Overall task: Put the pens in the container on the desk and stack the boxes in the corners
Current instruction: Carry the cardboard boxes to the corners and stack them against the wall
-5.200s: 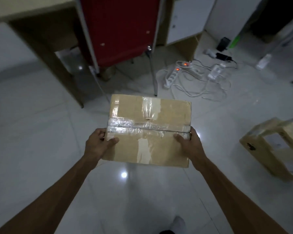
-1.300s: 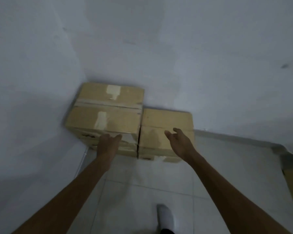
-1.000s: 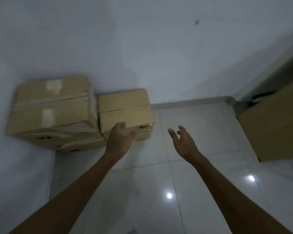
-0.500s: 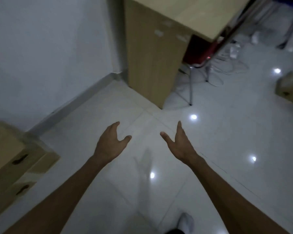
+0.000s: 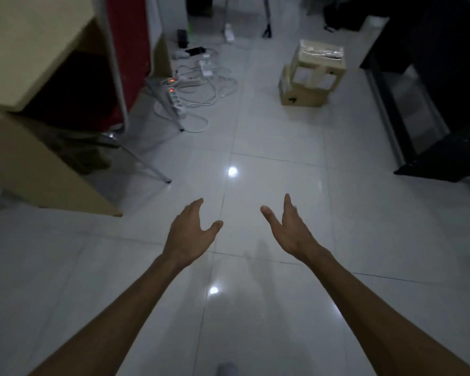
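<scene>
Two cardboard boxes stand stacked on the floor at the far right: a taped upper box (image 5: 318,65) on a lower box (image 5: 301,96). My left hand (image 5: 189,234) and my right hand (image 5: 289,229) hang in front of me over the white tiles, palms turned toward each other, fingers relaxed, holding nothing. Both are well short of the boxes. No pens or container are in sight.
A wooden desk (image 5: 19,50) with a side panel (image 5: 38,169) fills the left, a red chair (image 5: 128,42) tucked beside it. Power strips and tangled white cables (image 5: 190,90) lie on the floor. Dark furniture (image 5: 432,85) lines the right.
I set the carried box beside another in the wall corner and let go. The view has since swung away to the room; the desk has moved to the left, the far boxes have come into sight.
</scene>
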Motion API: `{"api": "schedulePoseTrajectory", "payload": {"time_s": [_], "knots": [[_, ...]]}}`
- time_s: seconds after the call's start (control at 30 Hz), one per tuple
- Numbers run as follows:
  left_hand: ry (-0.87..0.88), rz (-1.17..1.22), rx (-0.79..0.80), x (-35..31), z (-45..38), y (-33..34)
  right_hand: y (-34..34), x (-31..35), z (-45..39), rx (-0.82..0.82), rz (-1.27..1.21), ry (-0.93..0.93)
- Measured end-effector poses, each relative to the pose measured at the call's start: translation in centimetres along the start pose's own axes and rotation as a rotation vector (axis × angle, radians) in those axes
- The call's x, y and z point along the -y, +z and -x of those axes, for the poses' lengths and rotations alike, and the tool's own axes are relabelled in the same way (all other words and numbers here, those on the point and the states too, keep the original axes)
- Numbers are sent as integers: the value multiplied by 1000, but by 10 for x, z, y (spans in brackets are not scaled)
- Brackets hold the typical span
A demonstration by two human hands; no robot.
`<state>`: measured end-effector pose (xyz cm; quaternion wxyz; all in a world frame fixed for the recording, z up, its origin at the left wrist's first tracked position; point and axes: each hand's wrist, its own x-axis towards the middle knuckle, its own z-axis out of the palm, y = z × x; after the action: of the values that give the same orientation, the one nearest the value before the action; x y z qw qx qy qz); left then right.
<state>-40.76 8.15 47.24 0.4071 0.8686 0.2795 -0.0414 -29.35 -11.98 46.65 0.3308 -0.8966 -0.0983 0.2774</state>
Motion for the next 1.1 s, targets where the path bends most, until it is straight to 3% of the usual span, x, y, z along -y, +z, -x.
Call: {"api": "schedulePoseTrajectory", "payload": {"time_s": [0.23, 0.43, 0.7, 1.1], "knots": [[161, -112, 57, -108, -96, 64, -111, -56, -61, -120, -70, 141], [232, -208, 107, -188, -192, 103, -194, -82, -127, -174, -57, 129], [279, -222, 147, -293, -366, 137, -304, -89, -284, -239, -95, 211], [249, -245, 146, -425, -591, 187, -447, -104, -512, -236, -220, 189]]}}
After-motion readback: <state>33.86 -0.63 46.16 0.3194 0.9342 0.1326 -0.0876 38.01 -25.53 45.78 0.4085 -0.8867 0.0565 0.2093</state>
